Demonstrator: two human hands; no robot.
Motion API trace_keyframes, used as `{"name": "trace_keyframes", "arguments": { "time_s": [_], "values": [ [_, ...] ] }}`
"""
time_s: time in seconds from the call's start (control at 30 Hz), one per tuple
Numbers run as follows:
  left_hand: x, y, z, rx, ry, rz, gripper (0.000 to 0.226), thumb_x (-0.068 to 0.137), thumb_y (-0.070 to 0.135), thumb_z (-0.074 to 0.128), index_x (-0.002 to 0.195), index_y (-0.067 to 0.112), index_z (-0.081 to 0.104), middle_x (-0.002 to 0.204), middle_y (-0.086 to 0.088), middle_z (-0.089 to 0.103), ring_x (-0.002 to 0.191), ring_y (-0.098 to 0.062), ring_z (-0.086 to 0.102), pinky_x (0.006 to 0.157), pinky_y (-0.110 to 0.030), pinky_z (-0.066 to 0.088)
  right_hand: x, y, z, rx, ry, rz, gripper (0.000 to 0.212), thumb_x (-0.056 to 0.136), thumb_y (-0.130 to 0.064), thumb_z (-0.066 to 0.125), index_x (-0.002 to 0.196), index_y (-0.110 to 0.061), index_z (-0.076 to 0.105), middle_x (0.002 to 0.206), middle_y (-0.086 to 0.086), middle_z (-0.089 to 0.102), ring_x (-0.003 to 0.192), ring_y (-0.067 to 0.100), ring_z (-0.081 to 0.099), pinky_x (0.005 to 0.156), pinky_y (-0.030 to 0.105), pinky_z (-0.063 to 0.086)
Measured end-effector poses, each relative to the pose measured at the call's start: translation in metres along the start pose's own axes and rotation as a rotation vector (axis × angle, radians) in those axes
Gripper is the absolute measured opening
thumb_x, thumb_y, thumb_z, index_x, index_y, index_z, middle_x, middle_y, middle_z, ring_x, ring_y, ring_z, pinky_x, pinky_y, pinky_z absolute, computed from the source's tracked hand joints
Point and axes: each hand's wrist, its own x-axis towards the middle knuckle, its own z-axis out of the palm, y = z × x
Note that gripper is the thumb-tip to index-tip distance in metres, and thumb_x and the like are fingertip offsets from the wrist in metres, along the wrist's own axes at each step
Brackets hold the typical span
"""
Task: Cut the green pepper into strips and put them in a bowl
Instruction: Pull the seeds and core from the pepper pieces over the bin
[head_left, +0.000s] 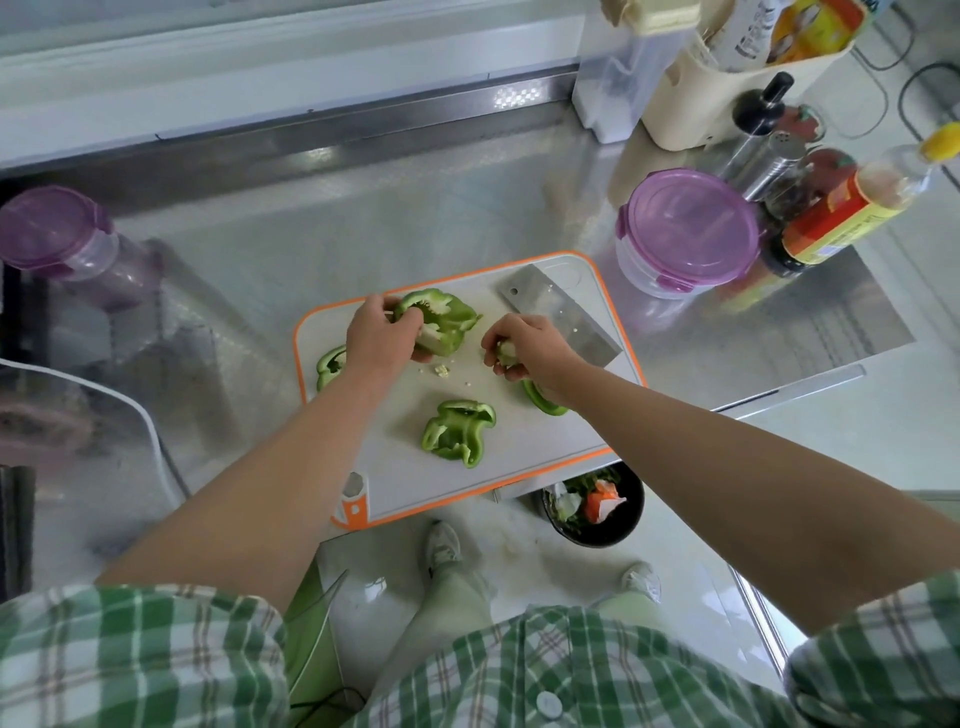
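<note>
Currently left hand (376, 332) fingers clamp pepper half (439, 319); right hand (524, 348) fingers pinch pale core (506, 353); cleaver (561, 312) just beyond.

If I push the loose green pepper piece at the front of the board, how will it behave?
The pepper piece is probably light: it is a hollow, thin-walled shell. It looks stiff, since its curled edges stand up unsupported. Lying open side up on the cutting board, it should slide rather than roll.
</note>
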Motion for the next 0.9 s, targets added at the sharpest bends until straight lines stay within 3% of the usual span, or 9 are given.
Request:
{"name": "trace_keyframes", "arguments": {
  "time_s": [0.17,0.33,0.53,0.73,0.9],
  "values": [
    [-0.021,0.011,0.033,-0.096,-0.083,-0.019,0.014,0.089,0.006,0.05,0.1,0.004,0.058,0.078,-0.011,0.061,0.045,-0.019,0.062,0.041,-0.025,0.05,-0.018,0.011,-0.037,0.124,0.09,0.031,0.03,0.091,-0.013,0.042,0.067,-0.009,0.059,0.066,0.01,0.06,0.054,0.021,0.051,0.051,0.025,0.04],
    [-0.055,0.026,0.085,-0.183,-0.231,0.03,0.011,0.091,0.002,0.047,0.088,0.003,0.057,0.07,-0.012,0.059,0.045,-0.017,0.058,0.044,-0.026,0.052,-0.046,0.034,-0.098,0.25,0.328,-0.077,0.026,0.085,-0.005,0.043,0.063,-0.005,0.056,0.053,0.008,0.057,0.041,0.016,0.046,0.04,0.019,0.03],
    [-0.097,0.034,0.16,-0.248,-0.343,0.067,0.021,0.093,0.0,0.045,0.079,0.01,0.058,0.069,-0.011,0.058,0.046,-0.016,0.058,0.04,-0.027,0.051,-0.086,0.082,-0.17,0.322,0.546,-0.048,0.028,0.086,-0.009,0.042,0.062,-0.008,0.057,0.055,0.006,0.059,0.043,0.014,0.047,0.039,0.018,0.03],
    [-0.143,0.019,0.224,-0.193,-0.517,0.01,0.015,0.09,0.004,0.048,0.082,0.009,0.06,0.067,-0.009,0.06,0.049,-0.02,0.061,0.045,-0.032,0.055,-0.119,0.143,-0.208,0.284,0.52,0.155,0.029,0.09,-0.013,0.041,0.066,-0.01,0.057,0.05,0.002,0.061,0.043,0.014,0.051,0.041,0.017,0.031],
    [-0.17,-0.015,0.253,-0.046,-0.629,-0.078,0.021,0.092,-0.001,0.045,0.083,0.002,0.065,0.068,-0.013,0.061,0.054,-0.024,0.059,0.049,-0.032,0.057,-0.133,0.194,-0.214,0.199,0.29,0.396,0.024,0.097,-0.014,0.042,0.08,-0.009,0.058,0.075,0.008,0.063,0.057,0.016,0.057,0.042,0.018,0.042]
  ]
}}
